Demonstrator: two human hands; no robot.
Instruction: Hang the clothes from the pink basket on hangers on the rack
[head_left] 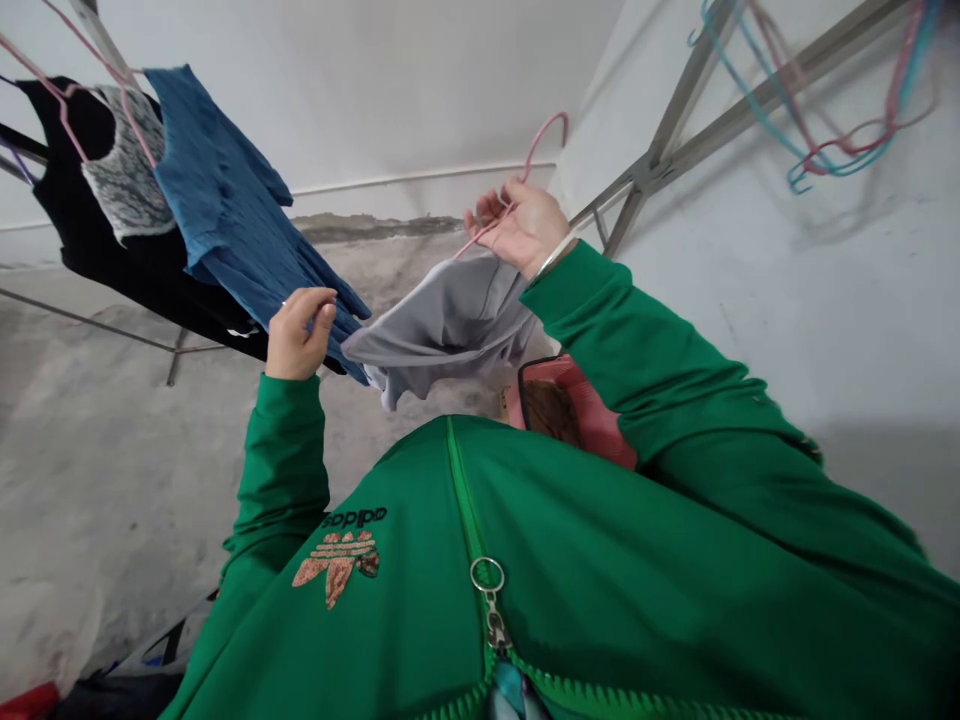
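My right hand is closed around the pink hanger, just below its hook. From that hanger droops a light grey garment, its left end stretching toward my other hand. My left hand has its fingers curled in toward the thumb, with nothing visible between them. It is beside the lower part of a blue garment and a little apart from the grey garment's left end. Whether the left hand touches the blue cloth behind it, I cannot tell.
Left, a black garment and a grey-and-white patterned one hang near the blue one. Several loose hangers dangle from the metal rack at upper right. A pink container stands below my right arm.
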